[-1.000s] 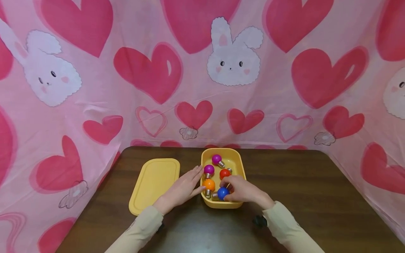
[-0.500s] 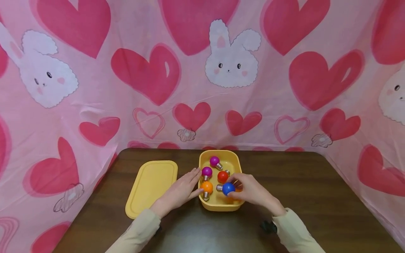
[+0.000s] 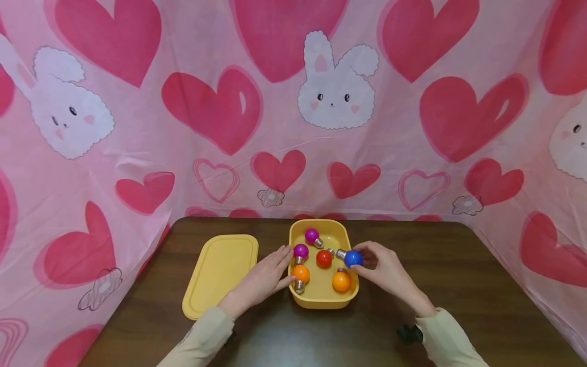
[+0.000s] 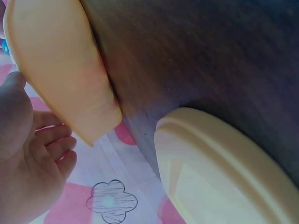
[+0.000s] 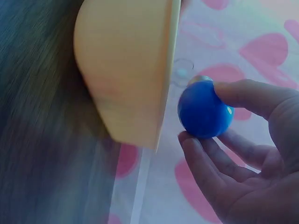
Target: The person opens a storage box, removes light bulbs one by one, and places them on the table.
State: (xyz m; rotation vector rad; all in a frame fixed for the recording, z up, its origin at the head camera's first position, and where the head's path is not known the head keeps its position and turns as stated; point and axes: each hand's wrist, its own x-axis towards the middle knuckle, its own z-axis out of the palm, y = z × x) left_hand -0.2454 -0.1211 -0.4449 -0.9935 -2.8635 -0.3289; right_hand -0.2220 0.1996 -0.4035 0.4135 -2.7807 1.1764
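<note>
A blue light bulb (image 3: 353, 259) is pinched between the thumb and fingers of my right hand (image 3: 387, 270), over the right rim of a yellow box (image 3: 323, 304). In the right wrist view the blue bulb (image 5: 204, 111) hangs beside the box wall (image 5: 126, 70). My left hand (image 3: 259, 280) rests its fairly straight fingers against the box's left rim; the left wrist view shows its fingertips at that edge. Inside the box lie two magenta bulbs, one at the back (image 3: 311, 235) and one at the left (image 3: 300, 251), a red bulb (image 3: 323, 259) and two orange bulbs, left (image 3: 300, 273) and right (image 3: 341, 282).
A yellow lid (image 3: 221, 272) lies flat to the left of the box on the dark wooden table (image 3: 435, 275). Pink cloth (image 3: 279, 117) printed with hearts and rabbits hangs behind the table and along both sides.
My right hand has lifted the blue bulb from the front of the box and carried it right, over the rim. The right orange bulb is now uncovered. My left hand stays at the left rim.
</note>
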